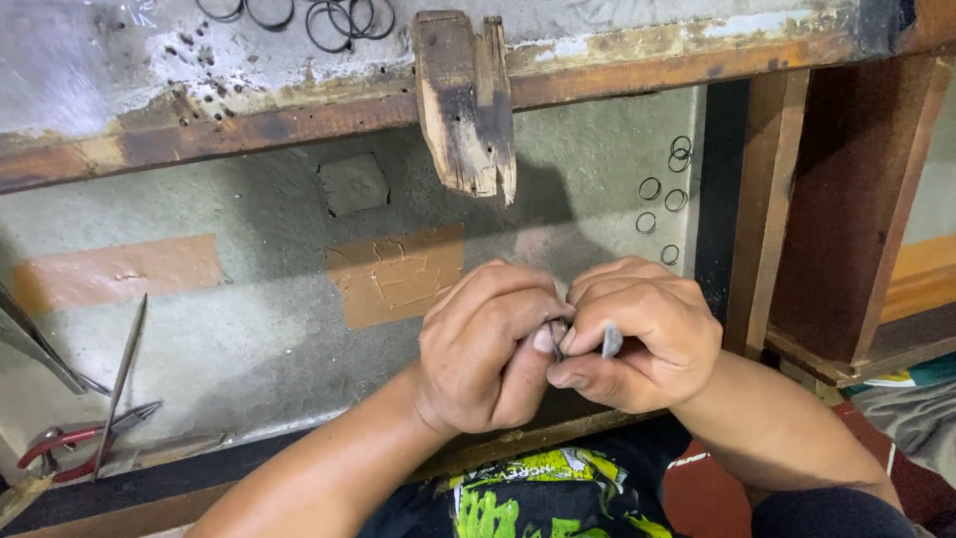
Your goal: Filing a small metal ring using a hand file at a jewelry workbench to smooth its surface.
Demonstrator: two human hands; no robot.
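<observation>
Both hands are bunched together just below the worn wooden bench peg (466, 105) that juts from the bench's front edge, and most of what they hold is buried between the fingers. The left hand (488, 344) is curled tight, thumb pressed onto a thin dark metal ring (556, 339), of which only a sliver shows. The right hand (642, 334) is also closed, pinching a small flat grey metal piece (610, 342); whether it is a tool tip or part of the ring is hard to tell. That grey piece stands nearly upright, long axis running up toward the peg, and the ring sliver stands on edge beside it.

Right of the peg, a scatter of small loose wire rings (665, 194) lies on the grey tray floor (249, 329), well apart from the hands. Above and left of the peg, larger dark wire rings (344, 18) sit on the bench top, cut off by the frame's upper edge.

Far to the left of the peg: red-handled pliers (85, 438), a long slim steel pointed tool (121, 379) leaning across them, and another steel tool (40, 349) (half out of frame). Between these and the hands the tray floor lies open. Right of the peg, a dark wooden bench leg (846, 199) stands close by the right hand's wrist side.
</observation>
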